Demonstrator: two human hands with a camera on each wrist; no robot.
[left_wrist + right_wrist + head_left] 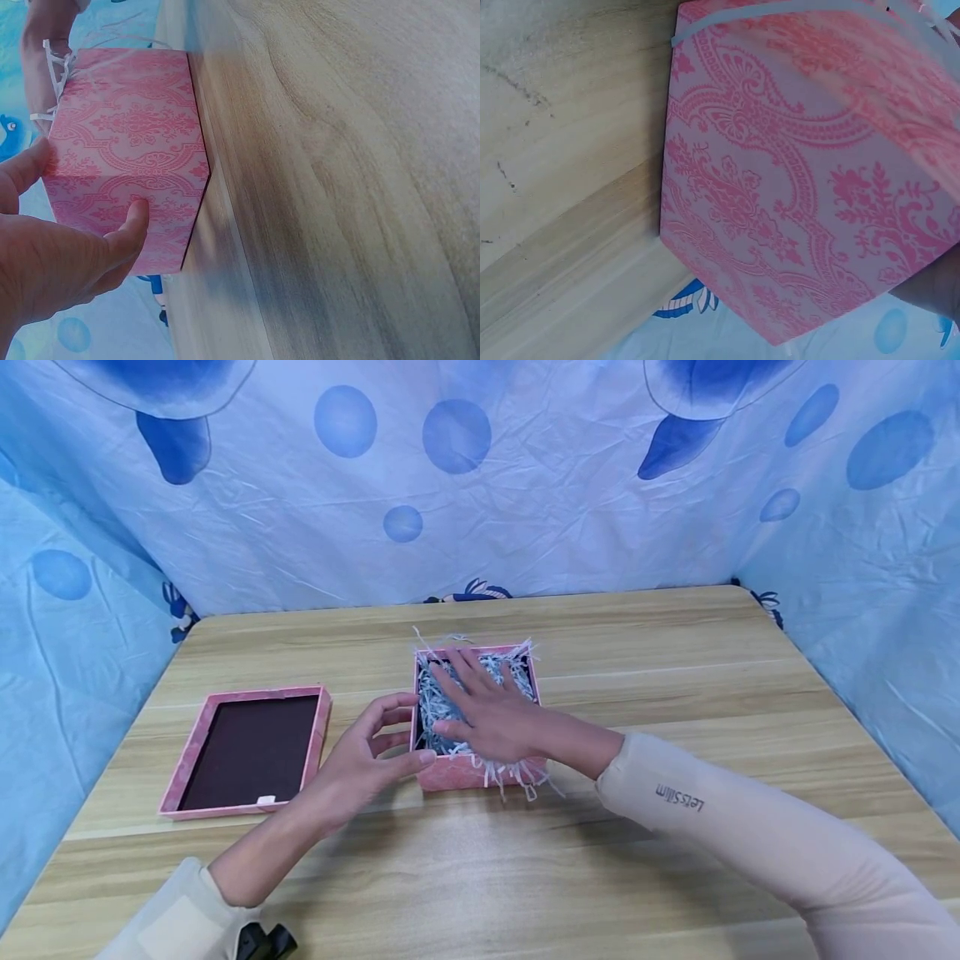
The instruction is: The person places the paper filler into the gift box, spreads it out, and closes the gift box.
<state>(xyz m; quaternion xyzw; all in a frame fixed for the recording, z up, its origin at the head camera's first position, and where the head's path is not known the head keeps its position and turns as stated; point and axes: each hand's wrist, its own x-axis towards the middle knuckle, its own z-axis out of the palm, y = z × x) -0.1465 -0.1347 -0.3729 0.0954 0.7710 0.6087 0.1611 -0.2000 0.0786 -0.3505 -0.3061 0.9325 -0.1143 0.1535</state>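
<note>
Pale fabric sleeves (712,827) reach in from the bottom corners, the right one printed with small dark lettering. Blue sheeting with round spots (457,437) hangs behind a light wood-grain surface (457,877). Near the middle of that surface sits an open, square-cornered pink box with damask-patterned walls (450,775). Well to its left lies a shallow pink lid with a dark inside (251,747). Bluish-white shredded paper (444,712) fills the box. On it, the right hand (495,718) lies palm down, fingers spread. The left hand (367,760) curves round the near left corner, thumb at the front, fingers against the side. Loose paper strands (517,774) spill over the front wall.

Flattening the filling while steadying the box appears to be the step in hand; the next move probably calls for tucking those strands inside.
</note>
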